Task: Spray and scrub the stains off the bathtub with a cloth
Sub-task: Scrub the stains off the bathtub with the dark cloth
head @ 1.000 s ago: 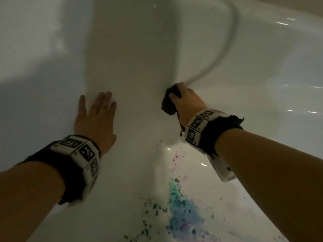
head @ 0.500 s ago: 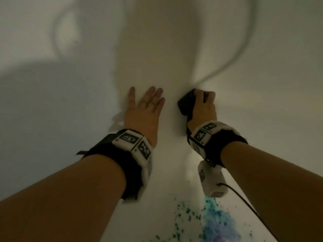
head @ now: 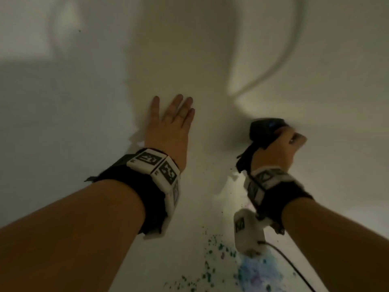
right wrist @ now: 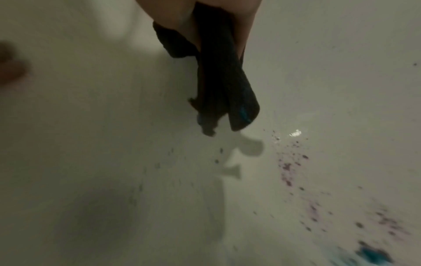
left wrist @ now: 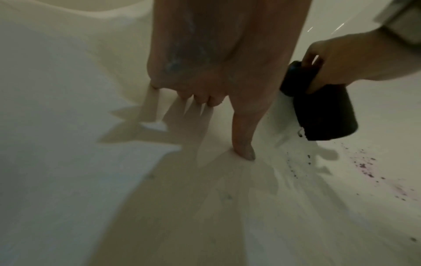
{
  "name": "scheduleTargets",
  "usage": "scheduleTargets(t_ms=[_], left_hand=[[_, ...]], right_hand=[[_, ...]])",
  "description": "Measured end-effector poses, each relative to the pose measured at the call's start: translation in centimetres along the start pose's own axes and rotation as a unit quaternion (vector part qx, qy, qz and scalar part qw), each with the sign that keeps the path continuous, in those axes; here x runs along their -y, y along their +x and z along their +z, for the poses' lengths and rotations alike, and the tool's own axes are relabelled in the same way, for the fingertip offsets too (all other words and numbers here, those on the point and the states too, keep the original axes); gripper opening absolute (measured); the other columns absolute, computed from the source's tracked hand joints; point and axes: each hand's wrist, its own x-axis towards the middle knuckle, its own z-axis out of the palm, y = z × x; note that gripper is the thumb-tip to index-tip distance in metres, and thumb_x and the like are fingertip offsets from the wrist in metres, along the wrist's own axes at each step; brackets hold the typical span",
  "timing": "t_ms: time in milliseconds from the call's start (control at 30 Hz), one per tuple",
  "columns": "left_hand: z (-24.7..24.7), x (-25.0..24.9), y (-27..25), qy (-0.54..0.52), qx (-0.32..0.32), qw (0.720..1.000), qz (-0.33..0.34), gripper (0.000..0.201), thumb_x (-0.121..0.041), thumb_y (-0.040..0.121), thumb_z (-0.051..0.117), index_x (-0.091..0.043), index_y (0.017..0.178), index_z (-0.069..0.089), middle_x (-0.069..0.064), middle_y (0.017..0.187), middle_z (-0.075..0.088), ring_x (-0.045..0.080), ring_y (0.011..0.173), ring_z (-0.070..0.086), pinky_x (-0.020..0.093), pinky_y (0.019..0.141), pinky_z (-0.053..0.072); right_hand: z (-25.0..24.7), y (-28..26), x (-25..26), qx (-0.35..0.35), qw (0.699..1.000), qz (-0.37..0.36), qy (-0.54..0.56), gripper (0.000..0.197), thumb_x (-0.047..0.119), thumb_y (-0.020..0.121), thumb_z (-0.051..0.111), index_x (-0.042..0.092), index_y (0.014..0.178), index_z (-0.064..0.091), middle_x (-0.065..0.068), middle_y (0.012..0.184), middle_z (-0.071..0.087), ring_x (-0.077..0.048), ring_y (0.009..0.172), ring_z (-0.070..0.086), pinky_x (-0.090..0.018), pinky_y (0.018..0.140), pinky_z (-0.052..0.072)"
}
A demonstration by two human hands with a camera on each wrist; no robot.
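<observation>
Black cloth (head: pixel 264 131) bunched in your right hand (head: pixel 277 148), beyond stains (head: pixel 255 272) | left hand (head: pixel 168 127) spread flat on tub (head: pixel 84 102) | risk: braced palm slipping on wet enamel

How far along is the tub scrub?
Done: hard to say; the tub wall above the hands looks stain-free, but whether it was scrubbed isn't shown. In hand: right hand grips the dark cloth against the wall, while the left hand lies flat on it. Left: the blue-purple stain, green specks and purple flecks on the floor.
</observation>
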Motion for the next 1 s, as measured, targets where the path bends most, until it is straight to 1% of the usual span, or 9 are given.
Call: scheduleTargets(t_ms=[100, 267, 400, 567, 633, 733, 800, 867, 1000], left_hand=[[0.5, -0.1, 0.4, 0.004, -0.006, 1.0, 0.0, 0.096, -0.041, 0.091, 0.049, -0.008, 0.144, -0.024, 0.011, 0.149, -0.033, 0.029, 0.14, -0.024, 0.059, 0.108, -0.01], [0.5, -0.5, 0.3, -0.051, -0.033, 0.998, 0.002, 0.088, -0.03, 0.09, 0.047, -0.01, 0.146, -0.018, 0.009, 0.151, -0.028, 0.028, 0.14, -0.023, 0.057, 0.109, -0.013], [-0.6, -0.9, 0.1, -0.027, -0.017, 0.999, -0.009, 0.082, -0.024, 0.092, 0.039, -0.009, 0.144, -0.022, 0.008, 0.15, -0.032, 0.03, 0.139, -0.026, 0.058, 0.111, -0.01], [0.4, -0.1, -1.0, -0.088, -0.018, 0.994, 0.064, 0.064, -0.042, 0.098, 0.034, -0.017, 0.149, 0.007, 0.002, 0.156, -0.015, 0.019, 0.144, -0.013, 0.048, 0.115, -0.007], [0.7, -1.3, -2.6, -0.361, 0.011, 0.93, 0.065, 0.047, -0.04, 0.099, 0.029, -0.024, 0.142, 0.032, 0.0, 0.154, 0.022, 0.015, 0.141, 0.02, 0.035, 0.117, 0.014], [0.5, -4.4, -4.5, -0.742, 0.074, 0.665, -0.026, 0.036, -0.04, 0.089, 0.052, -0.025, 0.122, 0.049, -0.007, 0.111, 0.063, 0.006, 0.094, 0.062, 0.018, 0.081, 0.051], [1.6, -5.7, -3.9, -0.799, 0.045, 0.593, -0.083, 0.034, -0.027, 0.086, 0.062, -0.02, 0.118, 0.052, -0.002, 0.105, 0.065, 0.013, 0.089, 0.065, 0.029, 0.079, 0.055], [2.5, -6.3, -3.3, -0.785, 0.03, 0.611, -0.099, 0.037, -0.02, 0.085, 0.064, -0.014, 0.12, 0.052, 0.003, 0.11, 0.064, 0.02, 0.095, 0.064, 0.035, 0.083, 0.054], [2.8, -5.8, -1.4, -0.563, -0.074, 0.822, -0.04, 0.025, -0.021, 0.088, 0.057, -0.015, 0.112, 0.053, 0.004, 0.101, 0.061, 0.024, 0.091, 0.059, 0.032, 0.078, 0.048]], right_hand=[[2.0, 0.6, 1.4, 0.073, 0.996, 0.055, -0.01, 0.07, 0.0, 0.083, 0.049, 0.003, 0.145, 0.018, -0.023, 0.147, 0.012, -0.038, 0.125, 0.036, -0.034, 0.089, 0.031], [6.2, -2.0, 2.8, 0.218, 0.97, -0.005, -0.105, 0.07, 0.009, 0.085, 0.056, 0.011, 0.144, 0.018, -0.016, 0.149, 0.01, -0.038, 0.123, 0.042, -0.034, 0.105, 0.035], [4.9, -7.4, 0.7, 0.363, 0.916, -0.11, -0.131, 0.054, 0.004, 0.085, 0.051, 0.013, 0.135, 0.032, -0.009, 0.137, 0.029, -0.03, 0.108, 0.052, -0.028, 0.086, 0.04], [2.7, -8.6, -1.0, 0.233, 0.97, 0.012, 0.06, 0.025, 0.005, 0.086, 0.051, 0.011, 0.109, 0.046, -0.005, 0.118, 0.043, -0.014, 0.091, 0.045, -0.02, 0.079, 0.036], [1.9, -8.1, -0.4, 0.181, 0.97, 0.031, 0.157, 0.029, 0.004, 0.083, 0.056, 0.011, 0.108, 0.045, -0.003, 0.116, 0.039, -0.015, 0.095, 0.048, -0.023, 0.085, 0.042], [0.7, -8.4, 0.9, 0.23, 0.951, 0.007, 0.207, 0.041, 0.005, 0.078, 0.063, 0.019, 0.112, 0.044, 0.006, 0.113, 0.036, -0.02, 0.104, 0.054, -0.034, 0.09, 0.051], [-0.2, -8.5, 0.3, 0.308, 0.922, 0.002, 0.234, 0.051, 0.001, 0.079, 0.061, 0.023, 0.122, 0.047, 0.01, 0.118, 0.04, -0.019, 0.112, 0.053, -0.033, 0.095, 0.049], [-1.3, -8.1, -1.2, 0.382, 0.893, 0.012, 0.239, 0.06, -0.003, 0.082, 0.056, 0.029, 0.131, 0.045, 0.012, 0.127, 0.044, -0.015, 0.119, 0.05, -0.027, 0.097, 0.046], [-2.5, -5.5, -7.9, 0.416, 0.906, -0.042, -0.058, 0.076, 0.017, 0.087, 0.061, 0.037, 0.145, 0.016, 0.009, 0.156, 0.011, -0.015, 0.141, 0.019, -0.035, 0.115, 0.021]])
